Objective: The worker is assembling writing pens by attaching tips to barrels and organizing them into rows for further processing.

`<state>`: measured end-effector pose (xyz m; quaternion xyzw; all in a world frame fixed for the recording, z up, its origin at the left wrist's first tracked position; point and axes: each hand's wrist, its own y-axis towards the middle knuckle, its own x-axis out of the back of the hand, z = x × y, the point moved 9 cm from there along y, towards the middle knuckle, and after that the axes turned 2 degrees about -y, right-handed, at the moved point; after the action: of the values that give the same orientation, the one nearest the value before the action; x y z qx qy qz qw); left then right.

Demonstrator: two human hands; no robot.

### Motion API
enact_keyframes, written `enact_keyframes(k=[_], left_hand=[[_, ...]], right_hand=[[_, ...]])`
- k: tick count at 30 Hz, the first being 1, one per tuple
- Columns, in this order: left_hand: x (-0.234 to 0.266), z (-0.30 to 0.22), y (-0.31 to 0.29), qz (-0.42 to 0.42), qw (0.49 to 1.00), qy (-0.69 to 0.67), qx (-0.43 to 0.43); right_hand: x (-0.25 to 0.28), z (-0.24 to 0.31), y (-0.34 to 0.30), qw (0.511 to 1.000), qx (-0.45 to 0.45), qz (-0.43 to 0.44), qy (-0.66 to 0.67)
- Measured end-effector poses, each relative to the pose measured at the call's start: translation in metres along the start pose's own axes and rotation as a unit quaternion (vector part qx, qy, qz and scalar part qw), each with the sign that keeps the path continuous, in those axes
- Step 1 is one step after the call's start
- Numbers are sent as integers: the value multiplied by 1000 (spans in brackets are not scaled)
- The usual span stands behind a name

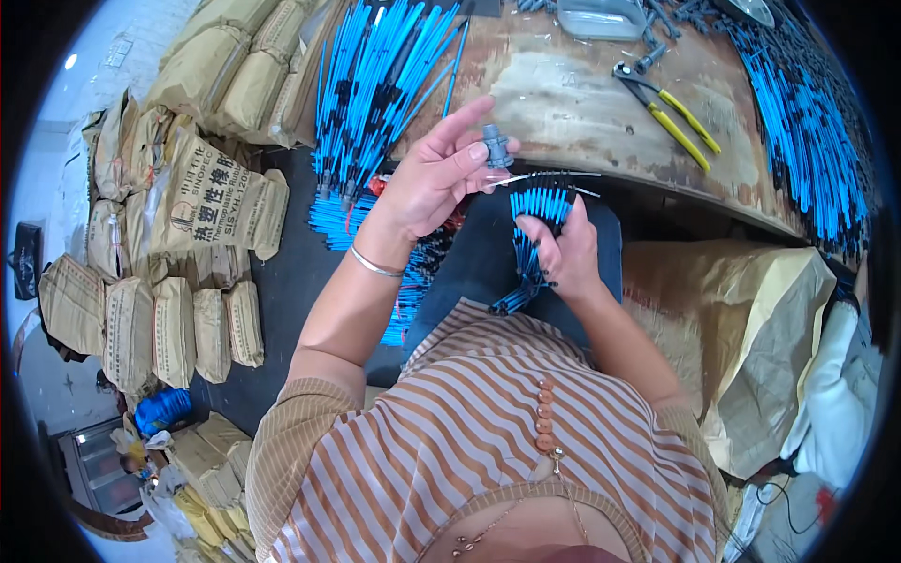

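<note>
My left hand [430, 184] pinches a small grey plastic fitting [498, 150] between thumb and fingers, its index finger stretched out. My right hand [571, 251] is wrapped around a bundle of thin blue sticks with black ends [539, 208], held over my lap. A thin pale strip [505, 178] runs from beside the fitting across the tops of the bundle; I cannot tell what it is attached to. Both hands are just in front of the worktable's near edge.
A worn wooden table [554, 84] carries yellow-handled pliers [671, 113], a clear plastic tray [601, 19], grey fittings [649, 58] and a blue stick pile [812, 131]. More blue sticks [375, 84] stand at left. Brown paper sacks [211, 192] are stacked left; a large sack [723, 328] stands right.
</note>
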<state>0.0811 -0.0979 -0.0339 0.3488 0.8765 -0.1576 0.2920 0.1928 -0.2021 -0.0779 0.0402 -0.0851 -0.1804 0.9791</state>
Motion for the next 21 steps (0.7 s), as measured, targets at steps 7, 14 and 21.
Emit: enact_keyframes(k=[7, 14, 21], left_hand=[[15, 4, -7, 36, 999, 30, -27], [9, 0, -8, 20, 998, 51, -28], [9, -1, -6, 17, 998, 43, -46]], right_hand=[[-5, 5, 0, 1000, 13, -11, -25], [-7, 6, 0, 999, 26, -10, -23], [-8, 11, -2, 998, 35, -40, -31]])
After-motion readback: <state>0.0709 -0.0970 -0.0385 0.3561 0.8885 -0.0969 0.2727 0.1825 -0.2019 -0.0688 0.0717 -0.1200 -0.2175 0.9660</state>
